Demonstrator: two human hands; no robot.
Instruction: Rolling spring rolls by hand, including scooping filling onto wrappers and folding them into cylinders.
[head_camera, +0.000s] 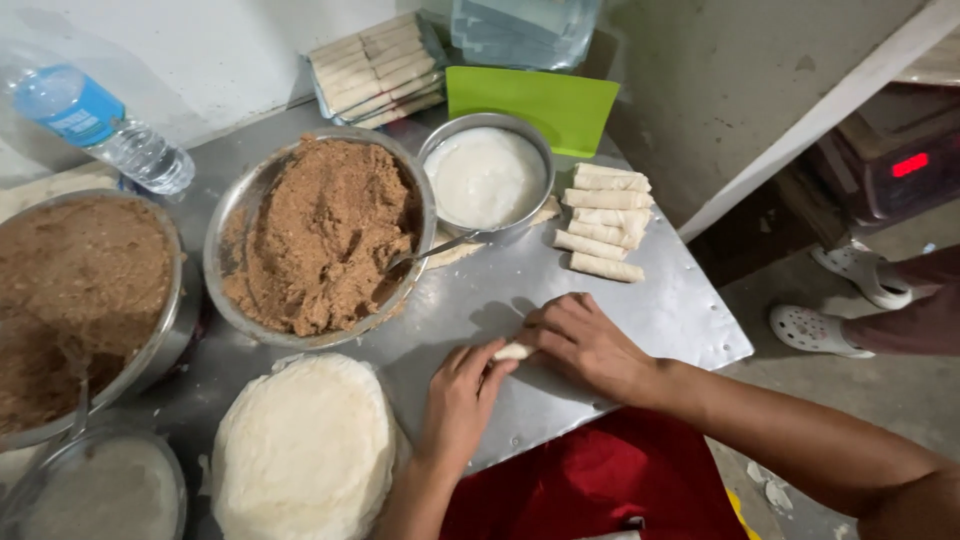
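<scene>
Both our hands press a pale roll on the bench near its front edge: left hand and right hand with fingers curled narrowly over it. Bare metal lies open to the right corner. Finished rolls sit toward the far edge, beside the white bowl; the filling bowl stands left.

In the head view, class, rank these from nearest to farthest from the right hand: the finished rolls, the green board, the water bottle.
From the right hand:
1. Finished rolls, just beyond it, on the table's right.
2. Green board, farther back.
3. Water bottle, far left corner.
</scene>
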